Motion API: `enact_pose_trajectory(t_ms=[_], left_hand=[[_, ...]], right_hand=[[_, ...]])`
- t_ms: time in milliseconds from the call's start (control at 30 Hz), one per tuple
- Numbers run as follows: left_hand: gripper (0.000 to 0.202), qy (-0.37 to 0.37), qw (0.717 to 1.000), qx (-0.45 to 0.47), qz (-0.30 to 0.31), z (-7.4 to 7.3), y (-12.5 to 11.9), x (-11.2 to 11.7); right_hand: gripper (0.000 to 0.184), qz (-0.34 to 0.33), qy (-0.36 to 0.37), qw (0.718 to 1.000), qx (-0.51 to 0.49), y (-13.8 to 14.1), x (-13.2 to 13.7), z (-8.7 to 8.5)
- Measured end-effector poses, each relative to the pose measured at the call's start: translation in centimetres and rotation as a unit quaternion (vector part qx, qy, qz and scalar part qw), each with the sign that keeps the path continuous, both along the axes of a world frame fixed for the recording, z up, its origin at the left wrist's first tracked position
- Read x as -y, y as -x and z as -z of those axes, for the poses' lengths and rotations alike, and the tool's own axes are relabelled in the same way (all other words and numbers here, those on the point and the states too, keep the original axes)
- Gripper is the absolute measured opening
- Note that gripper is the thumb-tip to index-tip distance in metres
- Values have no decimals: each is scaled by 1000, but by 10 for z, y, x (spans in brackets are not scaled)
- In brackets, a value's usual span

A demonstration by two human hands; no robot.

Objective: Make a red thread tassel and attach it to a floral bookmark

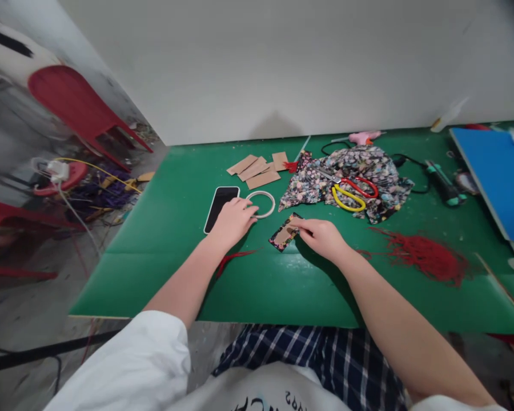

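My right hand pinches a small rectangle of cardboard edged with dark floral fabric, holding it by its upper right end just over the green table. My left hand has its fingers apart at the left rim of a roll of white tape lying flat; whether they grip the rim is hard to tell. Partly under that hand is a phone with a dark screen. Behind lie several loose cardboard pieces. To the right, scissors with red and yellow handles rest on crumpled floral fabric.
A tangle of red threads lies at the right, and a few red strands sit near my left forearm. A pink glue gun, a black-and-green tool and a blue board are farther back. Red chairs stand left of the table.
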State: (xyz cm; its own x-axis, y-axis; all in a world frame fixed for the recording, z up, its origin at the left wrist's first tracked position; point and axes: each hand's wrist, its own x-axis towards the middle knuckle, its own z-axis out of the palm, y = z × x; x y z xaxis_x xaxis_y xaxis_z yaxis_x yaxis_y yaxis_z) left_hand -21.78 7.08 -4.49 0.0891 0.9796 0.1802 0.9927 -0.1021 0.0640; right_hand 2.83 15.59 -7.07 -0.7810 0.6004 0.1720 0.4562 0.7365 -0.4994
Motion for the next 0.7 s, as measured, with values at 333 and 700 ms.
enact_pose_trajectory(t_ms=[333,700], left_hand=[[15,-53,987,147,22,-11,-41,19],[9,-168,962,172,132,-2,-53,25]], right_hand=[[39,64,29,965,-254,18,19,-16],[39,96,122,914,-374,27,23,-18]])
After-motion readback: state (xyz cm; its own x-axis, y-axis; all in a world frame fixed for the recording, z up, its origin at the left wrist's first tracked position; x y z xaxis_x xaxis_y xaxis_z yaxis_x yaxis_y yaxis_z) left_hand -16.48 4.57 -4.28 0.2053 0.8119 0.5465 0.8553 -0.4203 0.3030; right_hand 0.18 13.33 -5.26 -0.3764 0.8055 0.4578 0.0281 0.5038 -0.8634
